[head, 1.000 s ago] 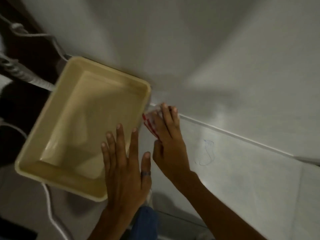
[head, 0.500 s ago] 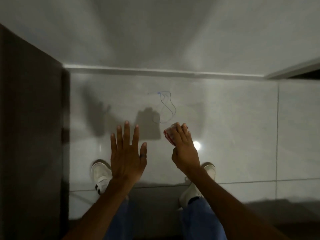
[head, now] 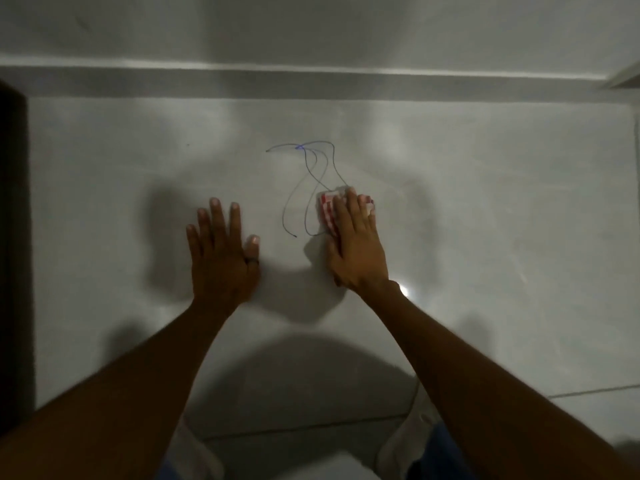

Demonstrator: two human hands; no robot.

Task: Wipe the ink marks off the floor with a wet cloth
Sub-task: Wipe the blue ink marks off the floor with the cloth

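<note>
A looping blue ink scribble (head: 304,178) marks the pale floor tile ahead of me. My right hand (head: 353,244) presses a red-and-white checked cloth (head: 327,211) flat on the floor at the scribble's lower right end, covering part of the line. Only the cloth's left side and a corner past my fingers show. My left hand (head: 221,251) lies flat on the tile to the left of the scribble, fingers spread, holding nothing; a ring sits on its thumb.
A white skirting strip (head: 311,74) runs along the wall beyond the ink. A dark vertical edge (head: 12,237) stands at the far left. My white shoes (head: 398,441) and blue trouser legs are at the bottom.
The view swung from the beige tub to the floor and came closer. My right hand moved the cloth forward onto the scribble's lower end; my left hand settled flat on the tile.
</note>
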